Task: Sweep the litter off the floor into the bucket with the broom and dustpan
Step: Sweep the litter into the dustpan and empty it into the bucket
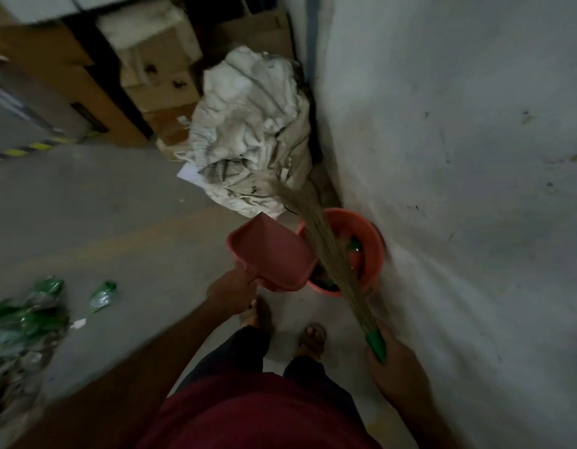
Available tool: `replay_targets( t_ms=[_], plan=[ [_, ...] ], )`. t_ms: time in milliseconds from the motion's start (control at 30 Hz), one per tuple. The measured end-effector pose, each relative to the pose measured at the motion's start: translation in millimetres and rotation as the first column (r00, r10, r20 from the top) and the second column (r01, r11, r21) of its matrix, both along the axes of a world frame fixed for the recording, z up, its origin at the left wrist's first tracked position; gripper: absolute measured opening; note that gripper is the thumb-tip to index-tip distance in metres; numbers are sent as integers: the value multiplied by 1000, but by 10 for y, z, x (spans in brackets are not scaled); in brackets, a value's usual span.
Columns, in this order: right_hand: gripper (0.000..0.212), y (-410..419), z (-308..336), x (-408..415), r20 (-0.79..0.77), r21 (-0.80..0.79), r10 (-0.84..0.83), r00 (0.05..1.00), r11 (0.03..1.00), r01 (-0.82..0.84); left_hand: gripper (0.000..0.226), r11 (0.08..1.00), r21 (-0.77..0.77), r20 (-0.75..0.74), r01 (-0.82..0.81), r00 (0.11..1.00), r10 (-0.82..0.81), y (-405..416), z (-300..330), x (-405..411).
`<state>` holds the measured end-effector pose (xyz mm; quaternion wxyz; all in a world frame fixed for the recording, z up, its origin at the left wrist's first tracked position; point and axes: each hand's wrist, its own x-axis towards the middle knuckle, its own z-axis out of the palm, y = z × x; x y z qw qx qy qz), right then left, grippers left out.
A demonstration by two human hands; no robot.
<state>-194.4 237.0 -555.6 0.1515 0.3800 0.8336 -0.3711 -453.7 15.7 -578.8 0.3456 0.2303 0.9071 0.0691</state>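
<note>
Grey floor [118, 196]: 1 bucket [374, 251]; left grip [230, 294] grasping 1 dustpan [270, 251], right grip [394, 367] grasping 1 broom [329, 247].

Dark red top, dark trousers, open sandals

The shirt [248, 413] fills the lower centre of the frame — bare forearms at either side, dark trouser legs [245, 354] above it, sandals [313, 335] on both feet.

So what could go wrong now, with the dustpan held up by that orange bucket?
The dustpan in the left hand overlaps only the near edge of the bucket, so anything left in it might spill beside the rim.

The broom, gripped by the right hand, crosses the bucket; a careless swing could tip it.

Crushed green bottles lie on the floor to the left, near the bare feet, and could be stepped on.
</note>
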Motion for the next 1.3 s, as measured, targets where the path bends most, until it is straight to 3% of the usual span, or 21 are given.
replay_targets(
  t_ms=[133, 233, 333, 500, 667, 933, 1100, 1233, 1300],
  plan=[
    [54, -107, 50, -485, -129, 114, 239, 962, 968, -225, 45, 995, 28, -137, -99, 985, 102, -520, 174, 128],
    [47, -332, 111, -872, -124, 101, 353, 927, 934, -342, 45, 951, 35, -177, -307, 935, 308, -924, 244, 215],
    [40, -648, 141, -1181, -33, 129, 484, 874, 870, -477, 49, 852, 68, -169, -520, 835, 523, -1391, 288, 314],
    [33, -1400, 126, -1561, 50, 209, 661, 749, 726, -655, 47, 704, 70, -134, -707, 693, 709, -2476, 230, 628],
    [29, -2385, 57, -1840, 130, 221, 773, 621, 588, -778, 54, 462, 65, -93, -885, 455, 885, -3724, 78, 1131],
    [27, -4038, 0, -2248, 198, 184, 880, 432, 399, -898, 47, 158, 110, -109, -981, 146, 983, -5138, -50, 1679],
    [33, -4878, 8, -2630, 239, 210, 918, 315, 268, -940, 35, 86, 216, -104, -973, 65, 992, -5590, -115, 1792],
    [34, -5489, -61, -3081, 254, 235, 933, 255, 196, -952, 38, -73, 248, -61, -966, -91, 994, -5906, -196, 1747],
    [34, -5799, -115, -3345, 261, 252, 937, 231, 164, -954, 39, -79, 235, -58, -969, -95, 994, -6077, -252, 1667]
  ],
)
